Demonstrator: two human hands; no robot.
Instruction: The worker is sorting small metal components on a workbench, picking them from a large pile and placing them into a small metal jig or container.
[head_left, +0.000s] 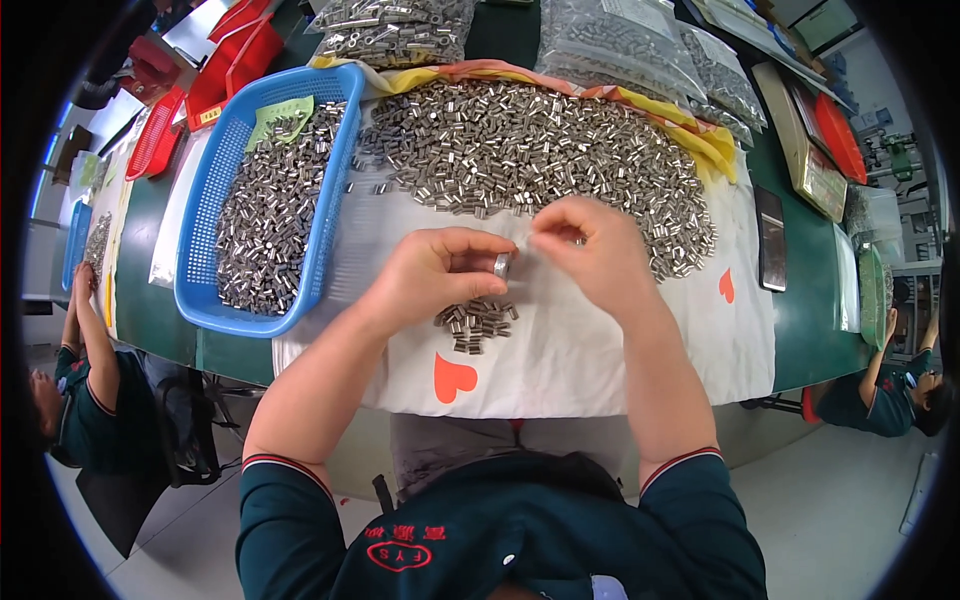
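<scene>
My left hand (440, 268) pinches a short silver metal ring (502, 264) between thumb and fingers, above the white cloth. Close by, my right hand (598, 252) has its thumb and fingertips drawn together; what they hold, if anything, is too small to make out. Under my left hand lies a small heap of metal sleeves (475, 326). Beyond both hands spreads a large pile of the same short metal sleeves (500, 140). To the left, a blue plastic basket (190, 262) holds many more sleeves, with a pale green slip (284, 112) on top.
White cloth (560, 370) with red hearts covers the green table (800, 335). A yellow and orange cloth roll (715, 150) borders the pile. Clear bags of metal parts (620, 45), a phone (771, 240) and red bins (235, 65) stand around. Co-workers (105, 390) sit at both sides.
</scene>
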